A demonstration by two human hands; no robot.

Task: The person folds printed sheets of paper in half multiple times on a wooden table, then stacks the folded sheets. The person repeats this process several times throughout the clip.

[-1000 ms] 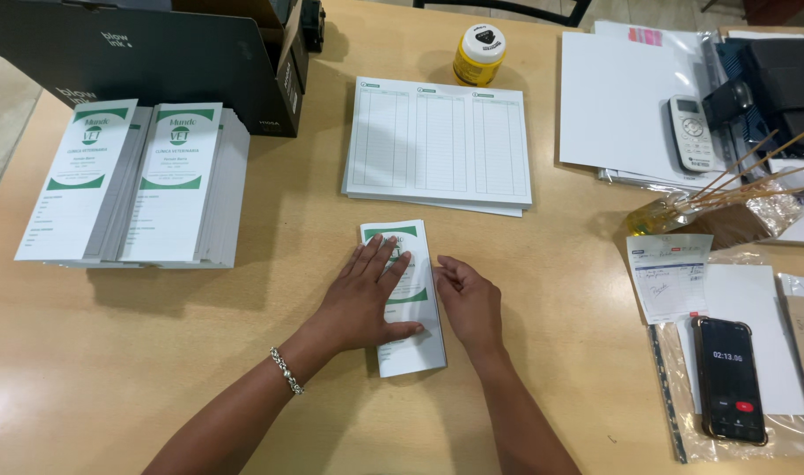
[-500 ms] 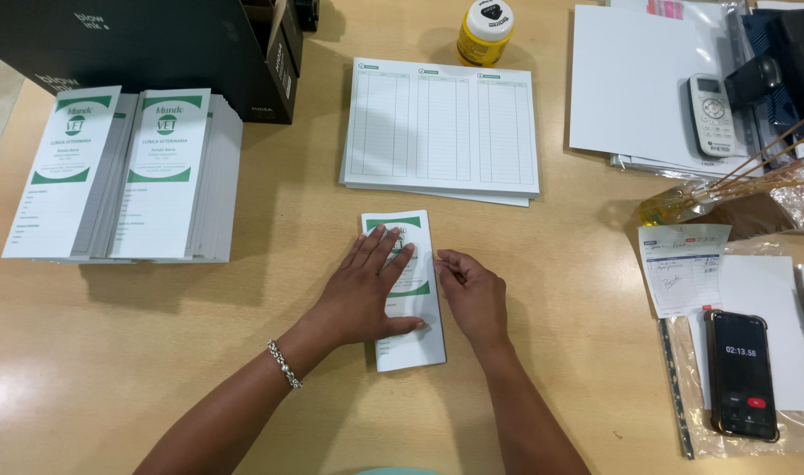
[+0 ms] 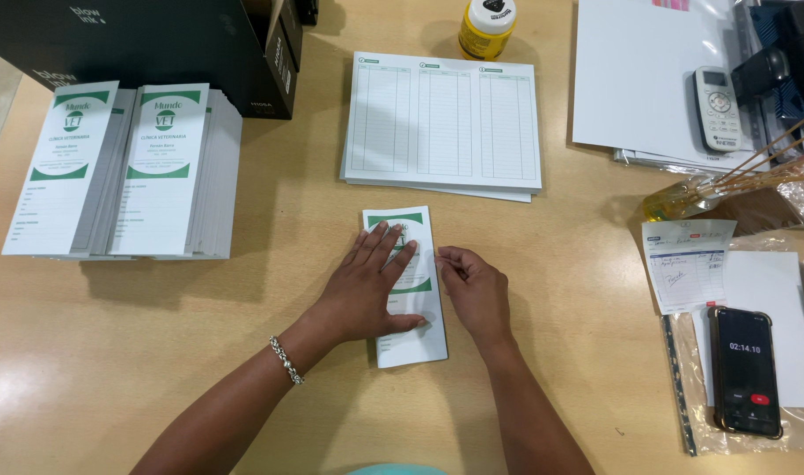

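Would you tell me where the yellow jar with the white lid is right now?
In the head view the yellow jar stands at the table's far edge, top centre, just beyond the stack of ruled forms and right of the black box.

leaflet (image 3: 405,290) middle hidden under left hand (image 3: 367,290), black box (image 3: 155,44) cut off at top
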